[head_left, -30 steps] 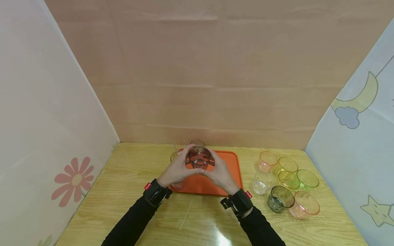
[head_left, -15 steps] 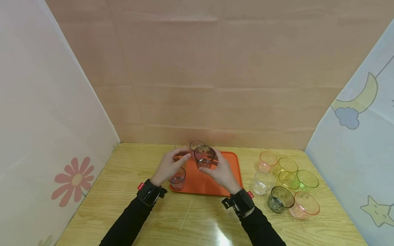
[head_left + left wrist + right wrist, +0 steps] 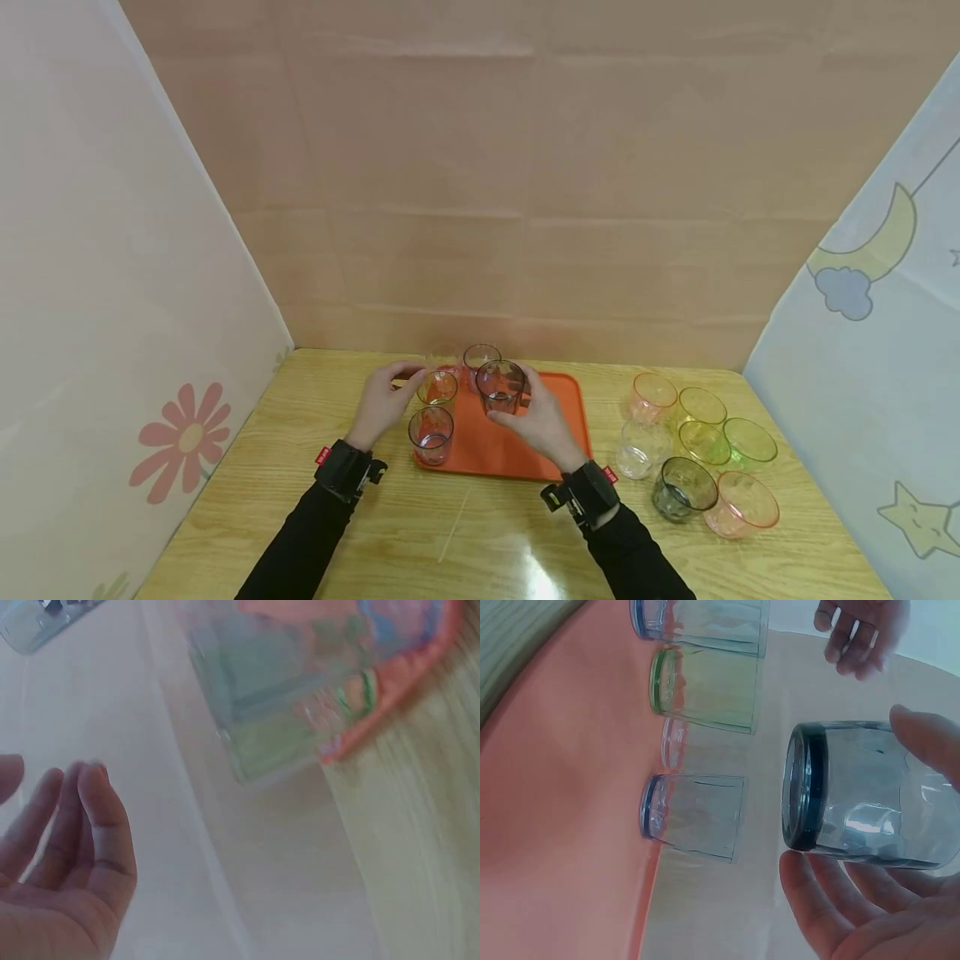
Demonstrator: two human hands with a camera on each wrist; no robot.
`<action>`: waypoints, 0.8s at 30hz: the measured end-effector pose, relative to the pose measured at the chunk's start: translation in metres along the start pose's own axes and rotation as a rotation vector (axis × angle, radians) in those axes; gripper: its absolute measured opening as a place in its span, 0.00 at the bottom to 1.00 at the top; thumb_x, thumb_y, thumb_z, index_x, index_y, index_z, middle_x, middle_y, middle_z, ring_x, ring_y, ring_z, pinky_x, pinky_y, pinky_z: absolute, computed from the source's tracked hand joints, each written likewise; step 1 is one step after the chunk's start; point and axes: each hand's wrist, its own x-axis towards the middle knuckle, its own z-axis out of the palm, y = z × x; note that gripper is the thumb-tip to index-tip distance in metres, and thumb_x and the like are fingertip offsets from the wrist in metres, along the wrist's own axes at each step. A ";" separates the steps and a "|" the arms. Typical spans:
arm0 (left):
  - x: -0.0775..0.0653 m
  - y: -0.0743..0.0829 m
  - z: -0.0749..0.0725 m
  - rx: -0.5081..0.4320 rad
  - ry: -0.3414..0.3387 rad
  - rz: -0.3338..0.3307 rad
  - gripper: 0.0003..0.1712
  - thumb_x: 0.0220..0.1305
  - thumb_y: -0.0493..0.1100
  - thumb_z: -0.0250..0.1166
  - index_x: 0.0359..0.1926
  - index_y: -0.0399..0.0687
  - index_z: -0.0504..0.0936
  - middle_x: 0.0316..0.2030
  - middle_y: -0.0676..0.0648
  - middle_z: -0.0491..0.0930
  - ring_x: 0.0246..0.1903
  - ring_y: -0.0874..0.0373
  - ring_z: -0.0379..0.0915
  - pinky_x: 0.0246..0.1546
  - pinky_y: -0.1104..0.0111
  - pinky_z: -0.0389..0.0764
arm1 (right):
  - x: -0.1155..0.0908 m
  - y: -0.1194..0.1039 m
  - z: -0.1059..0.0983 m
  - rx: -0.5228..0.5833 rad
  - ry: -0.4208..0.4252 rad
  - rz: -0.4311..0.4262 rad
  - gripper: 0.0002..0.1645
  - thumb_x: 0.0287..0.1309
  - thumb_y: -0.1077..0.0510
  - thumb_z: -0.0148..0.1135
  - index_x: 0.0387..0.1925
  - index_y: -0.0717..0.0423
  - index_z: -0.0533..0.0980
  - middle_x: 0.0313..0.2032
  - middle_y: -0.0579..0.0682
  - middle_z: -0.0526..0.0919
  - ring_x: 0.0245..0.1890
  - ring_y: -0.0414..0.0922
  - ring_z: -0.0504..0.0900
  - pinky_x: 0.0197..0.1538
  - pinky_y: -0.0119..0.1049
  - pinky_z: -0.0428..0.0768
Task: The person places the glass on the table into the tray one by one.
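Observation:
My right hand (image 3: 542,414) grips a grey-tinted glass tumbler (image 3: 500,388) by its side, thumb on one side and fingers on the other. In the right wrist view this tumbler (image 3: 862,796) is held apart from the orange tray (image 3: 562,802). My left hand (image 3: 384,405) is empty, fingers loosely bent, at the tray's left side by a greenish glass (image 3: 437,389). In front of that glass stands a bluish glass (image 3: 431,436). A clear glass (image 3: 444,356) and a bluish-grey glass (image 3: 482,358) stand at the tray's back left.
On the wooden table (image 3: 420,542) to the right of the tray stands a group of several glasses: pink (image 3: 651,396), yellow, green (image 3: 750,439), clear (image 3: 640,450) and a dark grey glass (image 3: 682,490). Papered walls (image 3: 510,183) enclose the table at the back and both sides.
My left hand has let go of the grey-tinted tumbler and drawn away to the left, uncovering the glasses there. The right hand still holds the tumbler, shifted slightly right.

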 end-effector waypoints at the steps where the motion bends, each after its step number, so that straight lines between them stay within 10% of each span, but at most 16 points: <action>1: 0.000 -0.004 -0.001 0.009 0.016 -0.011 0.16 0.69 0.47 0.61 0.51 0.42 0.84 0.45 0.43 0.84 0.47 0.48 0.78 0.42 0.60 0.81 | 0.000 0.000 0.000 -0.002 0.000 0.013 0.53 0.50 0.48 0.76 0.73 0.48 0.57 0.61 0.55 0.74 0.60 0.50 0.74 0.59 0.47 0.75; 7: -0.001 -0.027 -0.006 0.110 0.023 -0.078 0.14 0.69 0.40 0.61 0.50 0.36 0.82 0.44 0.38 0.82 0.46 0.44 0.77 0.47 0.52 0.77 | 0.003 0.002 0.002 -0.035 -0.016 0.061 0.51 0.48 0.50 0.77 0.70 0.48 0.60 0.58 0.55 0.76 0.57 0.51 0.76 0.56 0.48 0.77; 24: -0.001 -0.063 0.007 0.197 -0.303 -0.229 0.08 0.59 0.32 0.64 0.39 0.33 0.85 0.32 0.44 0.82 0.33 0.55 0.76 0.33 0.67 0.76 | 0.018 0.020 0.016 -0.037 -0.088 0.138 0.49 0.47 0.54 0.78 0.69 0.51 0.63 0.58 0.54 0.77 0.57 0.53 0.77 0.53 0.49 0.79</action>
